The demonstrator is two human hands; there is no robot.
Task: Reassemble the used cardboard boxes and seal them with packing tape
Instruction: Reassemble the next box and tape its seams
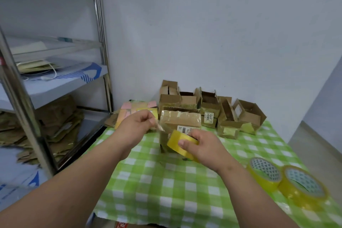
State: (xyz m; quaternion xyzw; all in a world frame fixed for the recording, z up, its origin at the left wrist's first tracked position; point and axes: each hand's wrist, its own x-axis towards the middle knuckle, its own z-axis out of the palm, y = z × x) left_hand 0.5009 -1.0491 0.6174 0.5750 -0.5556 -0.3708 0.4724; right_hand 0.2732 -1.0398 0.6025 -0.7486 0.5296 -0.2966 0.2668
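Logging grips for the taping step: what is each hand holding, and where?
Right hand grips the yellowish clear tape roll around its outer rim; left hand pinches the roll's pulled-out tape end.

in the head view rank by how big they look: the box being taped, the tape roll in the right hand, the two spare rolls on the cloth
1. Box being taped, largest.
2. Nearer spare roll, though nearness to the camera inflates it.
3. Farther spare roll.
4. Tape roll held by the right hand, partly hidden by fingers; probably the same real size as the spares.
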